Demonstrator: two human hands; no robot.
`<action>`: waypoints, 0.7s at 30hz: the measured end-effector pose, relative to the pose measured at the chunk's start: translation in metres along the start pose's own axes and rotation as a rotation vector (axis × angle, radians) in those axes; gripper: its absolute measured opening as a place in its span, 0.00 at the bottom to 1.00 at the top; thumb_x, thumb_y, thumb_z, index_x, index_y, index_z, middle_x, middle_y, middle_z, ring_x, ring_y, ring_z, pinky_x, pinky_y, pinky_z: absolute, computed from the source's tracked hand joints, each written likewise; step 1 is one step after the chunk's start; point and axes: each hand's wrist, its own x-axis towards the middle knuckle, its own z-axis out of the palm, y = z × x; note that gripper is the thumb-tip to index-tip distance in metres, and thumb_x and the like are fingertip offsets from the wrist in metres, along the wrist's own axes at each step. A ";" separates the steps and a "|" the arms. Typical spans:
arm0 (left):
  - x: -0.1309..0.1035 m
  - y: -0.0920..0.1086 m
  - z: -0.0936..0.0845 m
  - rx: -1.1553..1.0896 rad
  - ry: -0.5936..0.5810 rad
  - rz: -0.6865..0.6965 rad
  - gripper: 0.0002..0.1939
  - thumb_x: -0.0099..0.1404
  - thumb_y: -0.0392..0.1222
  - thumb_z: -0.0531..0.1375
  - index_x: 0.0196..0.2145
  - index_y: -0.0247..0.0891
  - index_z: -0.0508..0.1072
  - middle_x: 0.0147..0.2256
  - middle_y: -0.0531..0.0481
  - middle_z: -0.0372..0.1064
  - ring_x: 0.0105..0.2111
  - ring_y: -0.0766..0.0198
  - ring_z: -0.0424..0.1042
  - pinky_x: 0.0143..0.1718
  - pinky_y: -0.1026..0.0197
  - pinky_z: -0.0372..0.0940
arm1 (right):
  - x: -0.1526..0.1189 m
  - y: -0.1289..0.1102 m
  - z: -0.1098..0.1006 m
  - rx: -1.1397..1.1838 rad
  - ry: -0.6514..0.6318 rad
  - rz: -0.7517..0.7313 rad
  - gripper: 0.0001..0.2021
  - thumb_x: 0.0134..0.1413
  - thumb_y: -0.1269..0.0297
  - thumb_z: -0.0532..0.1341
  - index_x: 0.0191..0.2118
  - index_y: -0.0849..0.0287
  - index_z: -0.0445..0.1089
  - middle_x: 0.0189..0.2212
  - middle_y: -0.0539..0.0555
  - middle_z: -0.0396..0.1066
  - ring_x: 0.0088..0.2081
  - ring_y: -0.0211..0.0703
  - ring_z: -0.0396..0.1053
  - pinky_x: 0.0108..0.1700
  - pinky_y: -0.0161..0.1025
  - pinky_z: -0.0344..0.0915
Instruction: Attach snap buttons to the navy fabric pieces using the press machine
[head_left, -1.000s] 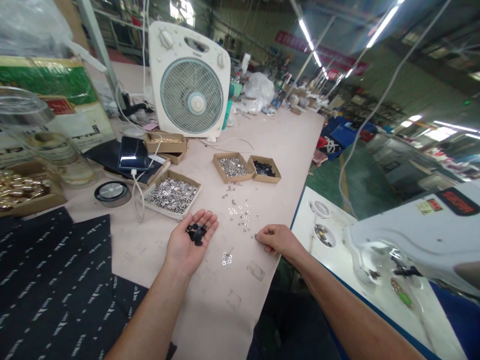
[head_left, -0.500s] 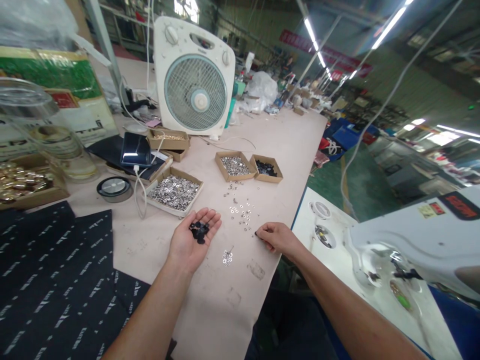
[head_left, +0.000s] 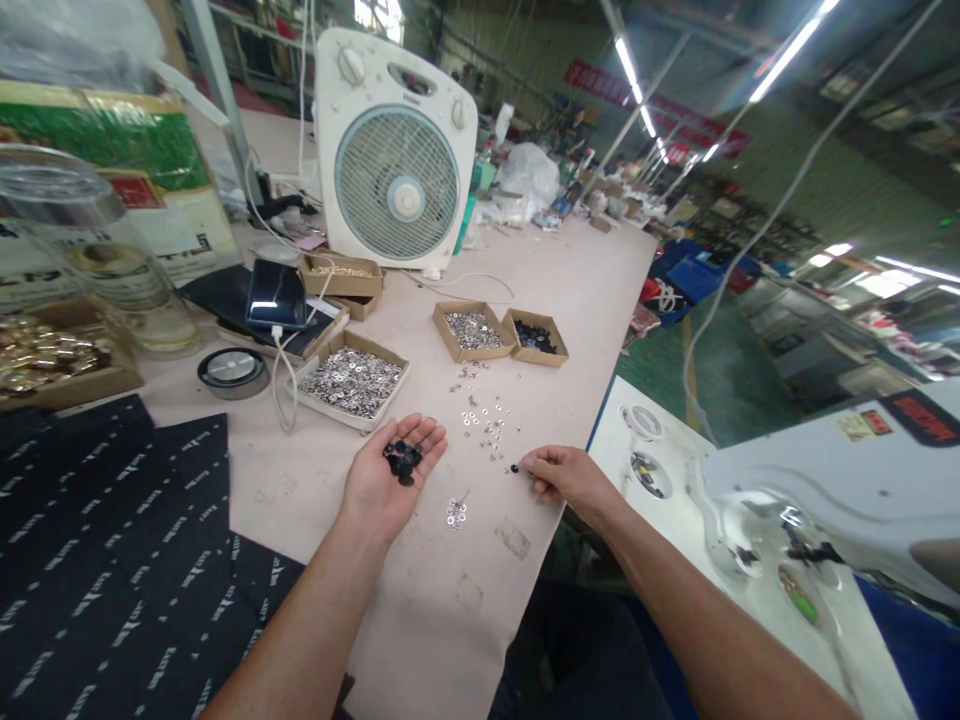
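My left hand point(head_left: 391, 478) is palm up with its fingers spread a little, and a small pile of black round pieces point(head_left: 403, 462) rests in it. Over the table's right part, my right hand point(head_left: 556, 473) has thumb and fingertips pressed together. One black round piece point(head_left: 514, 468) is right at those fingertips; whether they pinch it is unclear. Small silver pieces point(head_left: 491, 430) lie scattered between the hands. Nearer to me is a tight cluster of silver rings point(head_left: 456, 514). Farther back stand a box of silver pieces point(head_left: 472, 331) and a box of black pieces point(head_left: 534, 336).
A larger tray of silver pieces point(head_left: 351, 381) is beyond my left hand. A fan point(head_left: 400, 150) stands behind it. Left are a phone point(head_left: 276, 295), a round tin point(head_left: 233, 372) and dark printed fabric point(head_left: 112, 550). A white machine point(head_left: 832, 480) is at the right.
The black piece that was partly covered by my right fingertips now shows fully beside them, as the fingers have drawn slightly right. My left hand still bears its pile.
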 end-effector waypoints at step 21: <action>-0.001 -0.001 0.003 0.002 0.006 -0.006 0.13 0.68 0.38 0.53 0.33 0.29 0.75 0.34 0.39 0.76 0.37 0.54 0.78 0.43 0.53 0.74 | -0.001 -0.020 0.009 -0.377 -0.083 -0.218 0.08 0.49 0.62 0.62 0.32 0.61 0.77 0.23 0.51 0.73 0.25 0.38 0.66 0.27 0.34 0.61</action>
